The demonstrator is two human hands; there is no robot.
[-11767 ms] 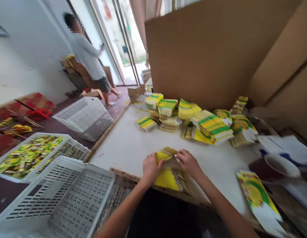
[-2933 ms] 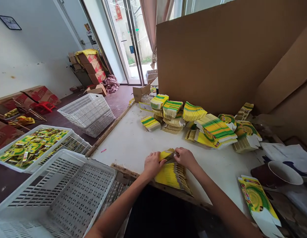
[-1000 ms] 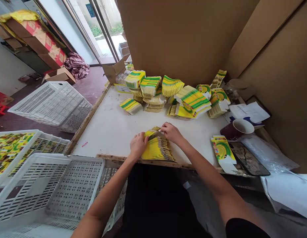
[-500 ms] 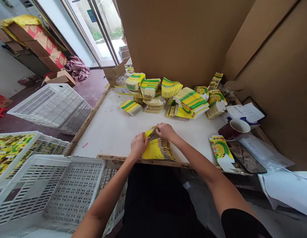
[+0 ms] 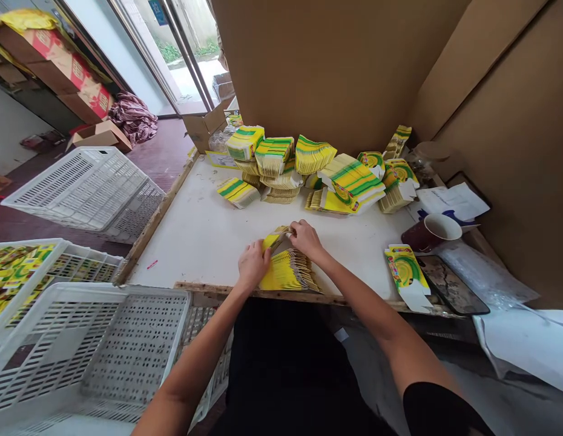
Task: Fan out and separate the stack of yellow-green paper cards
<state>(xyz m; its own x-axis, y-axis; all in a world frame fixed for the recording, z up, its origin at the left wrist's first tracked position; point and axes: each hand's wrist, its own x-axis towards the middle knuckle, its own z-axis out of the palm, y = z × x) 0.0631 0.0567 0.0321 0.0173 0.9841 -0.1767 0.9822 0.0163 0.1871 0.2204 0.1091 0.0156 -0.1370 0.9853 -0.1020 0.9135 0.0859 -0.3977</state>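
Note:
A fanned stack of flat yellow cartons lies at the front edge of the white tabletop. Just beyond it, a folded carton is held between both hands. My left hand grips its near left side, thumb toward the stack. My right hand pinches its far right end, where a pale flap shows at the fingertips. Both hands are closed, and part of the carton is hidden behind the fingers.
Bundles of flat cartons are piled at the back. To the right are a mug, a phone and a single carton. White plastic crates stand at the left below the table. Cardboard panels rise behind it.
The view has shifted slightly. Both hands keep nearly the same place, and the carton's end looks a little more opened out at the right fingertips.

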